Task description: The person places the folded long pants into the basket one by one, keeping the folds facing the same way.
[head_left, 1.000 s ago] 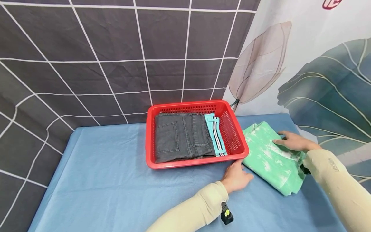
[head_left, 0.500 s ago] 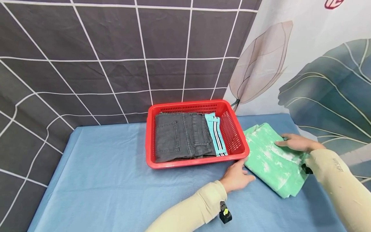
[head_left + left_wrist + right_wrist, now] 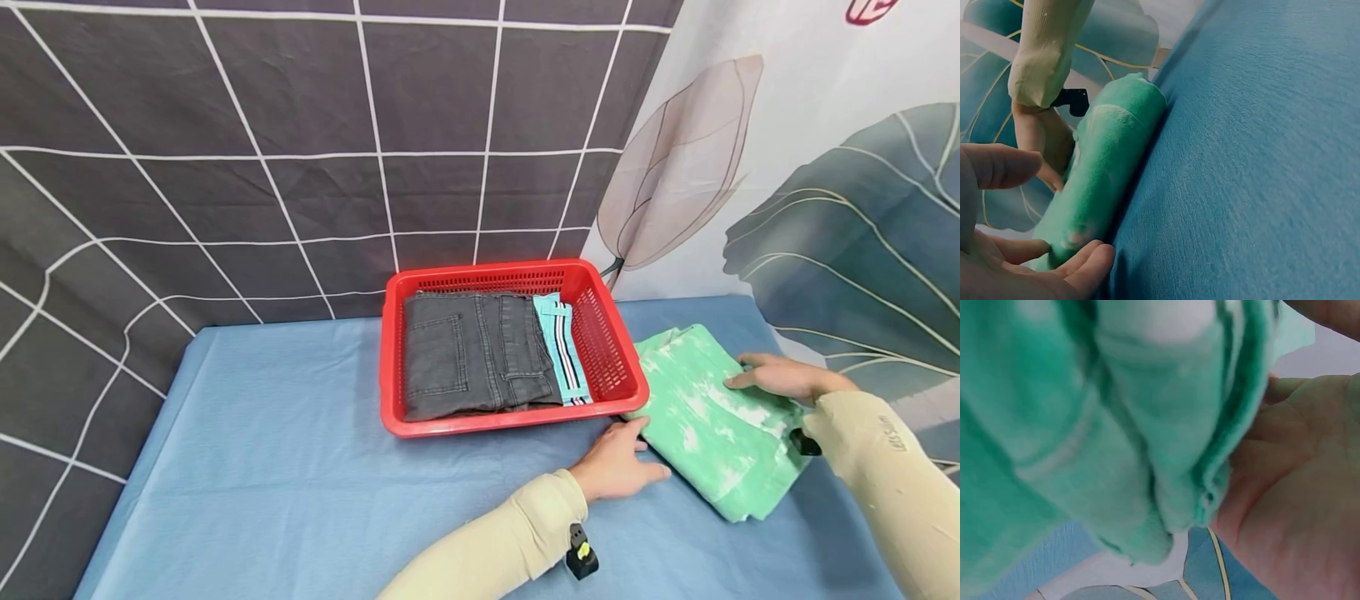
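Observation:
A folded green garment point(image 3: 712, 417) with white tie-dye patches lies at the right of the blue-covered table, beside the basket's right end. My right hand point(image 3: 795, 377) holds its far right edge, thumb on top; in the right wrist view the palm point(image 3: 1304, 481) lies along the layered folds point(image 3: 1147, 425), the other fingers mostly hidden. My left hand point(image 3: 618, 462) is by the garment's near left side, below the basket's corner. In the left wrist view its fingers point(image 3: 1088, 265) are extended against the rolled green edge point(image 3: 1110, 156), the thumb held apart.
A red plastic basket point(image 3: 450, 429) stands at the back middle. It holds folded dark grey jeans point(image 3: 465, 358) and a turquoise striped piece of clothing point(image 3: 561, 350). Behind hang a dark grid-patterned curtain point(image 3: 300, 108) and a pale leaf-printed one point(image 3: 675, 167).
The green garment has shifted slightly right and toward me along with my right hand. My left thumb has spread a little further from the basket. The basket's contents look unchanged.

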Motion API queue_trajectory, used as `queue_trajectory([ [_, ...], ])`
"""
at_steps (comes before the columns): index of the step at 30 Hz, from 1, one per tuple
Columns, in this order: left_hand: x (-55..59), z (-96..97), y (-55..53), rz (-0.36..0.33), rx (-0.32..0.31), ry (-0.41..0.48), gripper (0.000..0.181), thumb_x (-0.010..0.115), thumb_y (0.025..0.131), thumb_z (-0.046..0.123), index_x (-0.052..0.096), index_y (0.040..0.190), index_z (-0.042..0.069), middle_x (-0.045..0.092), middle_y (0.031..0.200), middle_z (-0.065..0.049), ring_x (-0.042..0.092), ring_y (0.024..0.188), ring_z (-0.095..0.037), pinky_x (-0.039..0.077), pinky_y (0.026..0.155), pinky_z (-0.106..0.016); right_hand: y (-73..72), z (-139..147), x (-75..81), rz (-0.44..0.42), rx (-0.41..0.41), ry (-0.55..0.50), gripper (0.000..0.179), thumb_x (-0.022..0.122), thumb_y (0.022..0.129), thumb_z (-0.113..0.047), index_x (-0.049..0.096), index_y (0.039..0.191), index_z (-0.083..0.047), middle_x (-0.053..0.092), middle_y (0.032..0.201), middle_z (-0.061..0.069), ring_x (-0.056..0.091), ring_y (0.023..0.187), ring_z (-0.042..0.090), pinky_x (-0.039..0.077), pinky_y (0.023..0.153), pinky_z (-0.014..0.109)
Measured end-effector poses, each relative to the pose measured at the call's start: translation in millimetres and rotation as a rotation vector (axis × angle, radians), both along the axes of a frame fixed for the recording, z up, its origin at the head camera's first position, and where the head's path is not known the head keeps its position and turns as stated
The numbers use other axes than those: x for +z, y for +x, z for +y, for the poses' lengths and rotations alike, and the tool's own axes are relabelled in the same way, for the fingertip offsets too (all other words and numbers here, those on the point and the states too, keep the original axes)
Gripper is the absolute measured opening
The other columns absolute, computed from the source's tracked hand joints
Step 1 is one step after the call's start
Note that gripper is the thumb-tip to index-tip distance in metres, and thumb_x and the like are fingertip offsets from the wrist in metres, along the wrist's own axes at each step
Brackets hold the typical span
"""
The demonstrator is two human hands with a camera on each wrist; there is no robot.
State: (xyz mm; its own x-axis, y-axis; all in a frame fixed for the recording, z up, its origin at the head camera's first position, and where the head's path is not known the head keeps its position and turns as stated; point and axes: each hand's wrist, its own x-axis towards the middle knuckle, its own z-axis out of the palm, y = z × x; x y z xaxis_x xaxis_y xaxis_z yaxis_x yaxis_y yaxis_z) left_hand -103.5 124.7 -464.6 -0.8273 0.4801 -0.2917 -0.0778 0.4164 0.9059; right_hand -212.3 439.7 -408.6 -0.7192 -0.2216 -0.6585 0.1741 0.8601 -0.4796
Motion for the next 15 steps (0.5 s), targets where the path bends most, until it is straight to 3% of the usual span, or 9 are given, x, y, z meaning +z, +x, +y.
queue_trajectory([
  [9,4.1,-2.3,1.1,-0.025,-0.071,0.101,0.081,0.077,0.088,0.020,0.034,0.157,0.016,0.038,0.149,-0.006,0.057,0.119,-0.005,0.047,0.090,-0.017,5.5,3.6,-0.9,-0.108,-0.062,-0.030,0.101,0.057,0.100,-0.035,-0.013,0.145,0.023,-0.014,0.146,0.051,-0.001,0.133,0.070,0.023,0.105,0.076],
  [15,3.6,-2.3,2.6,-0.061,-0.078,0.166,0.082,0.074,0.090,0.018,0.029,0.159,0.015,0.035,0.149,-0.009,0.059,0.119,-0.010,0.047,0.089,-0.016,8.2,5.7,-1.8,-0.144,-0.074,-0.037,0.103,0.057,0.100,-0.034,-0.015,0.144,0.024,-0.015,0.144,0.052,0.000,0.132,0.071,0.029,0.102,0.075],
])
